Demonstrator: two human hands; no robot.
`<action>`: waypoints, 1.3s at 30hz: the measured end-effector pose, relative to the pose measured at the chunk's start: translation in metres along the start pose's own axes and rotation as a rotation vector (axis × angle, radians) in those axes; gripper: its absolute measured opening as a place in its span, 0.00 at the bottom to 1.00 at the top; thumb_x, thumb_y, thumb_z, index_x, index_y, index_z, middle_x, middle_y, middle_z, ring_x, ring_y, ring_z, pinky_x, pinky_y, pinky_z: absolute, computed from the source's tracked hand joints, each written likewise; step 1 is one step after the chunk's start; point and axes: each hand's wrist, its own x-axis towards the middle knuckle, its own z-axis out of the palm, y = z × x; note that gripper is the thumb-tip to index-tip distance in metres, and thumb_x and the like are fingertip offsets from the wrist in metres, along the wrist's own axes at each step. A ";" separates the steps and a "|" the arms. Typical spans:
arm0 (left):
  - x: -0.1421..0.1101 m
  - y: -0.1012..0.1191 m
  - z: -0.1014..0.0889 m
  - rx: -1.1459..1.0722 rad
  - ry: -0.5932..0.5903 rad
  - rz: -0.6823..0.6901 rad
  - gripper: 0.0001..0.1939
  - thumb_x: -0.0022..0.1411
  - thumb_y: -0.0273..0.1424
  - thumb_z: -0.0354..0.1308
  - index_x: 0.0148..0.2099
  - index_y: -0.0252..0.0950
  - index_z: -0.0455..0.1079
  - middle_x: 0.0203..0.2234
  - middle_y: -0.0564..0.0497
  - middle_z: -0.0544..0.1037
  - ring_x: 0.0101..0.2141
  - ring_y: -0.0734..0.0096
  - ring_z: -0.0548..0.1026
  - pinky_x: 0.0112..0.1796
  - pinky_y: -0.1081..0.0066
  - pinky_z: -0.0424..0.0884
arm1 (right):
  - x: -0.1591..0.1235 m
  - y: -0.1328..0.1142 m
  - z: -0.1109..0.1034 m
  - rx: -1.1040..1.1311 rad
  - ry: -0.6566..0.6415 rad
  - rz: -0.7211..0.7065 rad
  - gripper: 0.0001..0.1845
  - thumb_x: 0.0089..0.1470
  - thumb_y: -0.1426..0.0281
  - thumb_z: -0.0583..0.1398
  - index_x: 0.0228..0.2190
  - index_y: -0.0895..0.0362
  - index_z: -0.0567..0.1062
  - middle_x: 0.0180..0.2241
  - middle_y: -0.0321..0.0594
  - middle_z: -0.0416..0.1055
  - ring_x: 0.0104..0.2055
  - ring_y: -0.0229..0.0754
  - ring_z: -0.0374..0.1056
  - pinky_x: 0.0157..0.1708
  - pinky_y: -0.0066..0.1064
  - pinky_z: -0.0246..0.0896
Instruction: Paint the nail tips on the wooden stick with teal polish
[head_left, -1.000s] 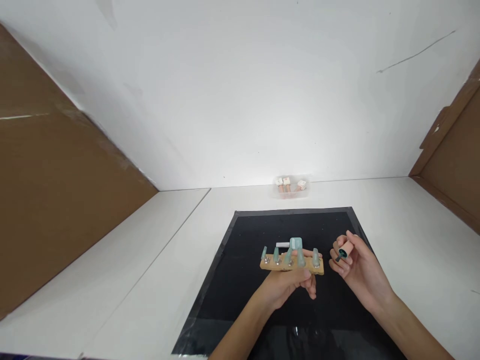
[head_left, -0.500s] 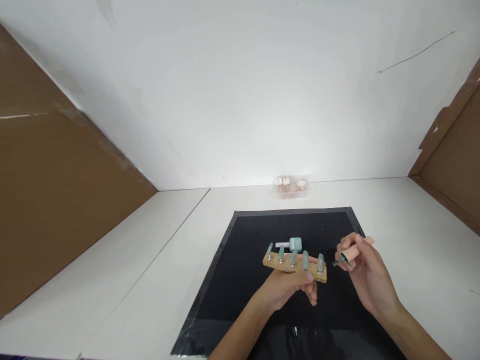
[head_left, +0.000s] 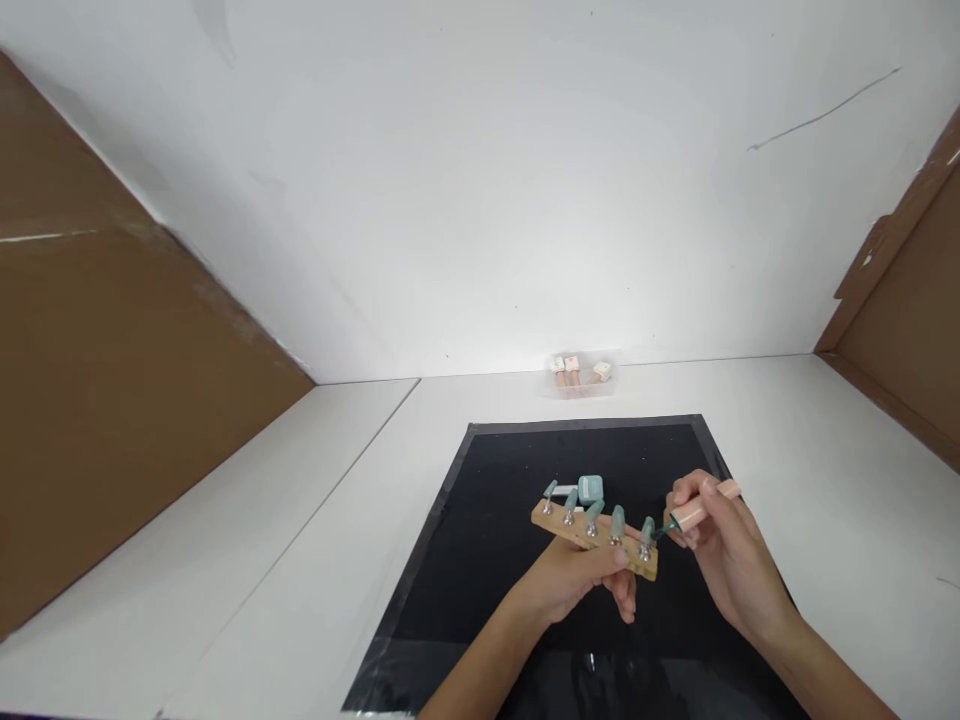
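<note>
My left hand [head_left: 574, 580] is closed on a wooden nail stand [head_left: 600, 545], held tilted above the mat. Several green false nails [head_left: 617, 522] stand on small metal posts along its top. My right hand [head_left: 724, 540] pinches the pink handle of a nail polish brush [head_left: 701, 508]. The brush's dark green tip is at the rightmost false nail [head_left: 649, 530] and seems to touch it. Behind the stand, a green polish bottle [head_left: 591, 489] lies on its side, and the stand's left end partly covers its white part.
A black mat [head_left: 495, 470] lies on the white table [head_left: 300, 560]. A clear plastic box [head_left: 581, 388] with several pink-handled, white-ended bottles stands at the back by the white wall. Brown boards [head_left: 135, 380] rise on both sides.
My right hand has moved slightly left, bringing the brush tip to the rightmost nail. The stand has tilted a little, its right end lower.
</note>
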 end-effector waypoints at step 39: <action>0.000 -0.003 -0.003 -0.021 -0.071 0.032 0.20 0.46 0.41 0.67 0.35 0.29 0.72 0.12 0.57 0.67 0.14 0.77 0.67 0.17 0.76 0.68 | 0.005 0.003 0.001 0.179 0.023 0.107 0.21 0.39 0.53 0.68 0.19 0.57 0.72 0.13 0.28 0.53 0.18 0.31 0.48 0.19 0.25 0.49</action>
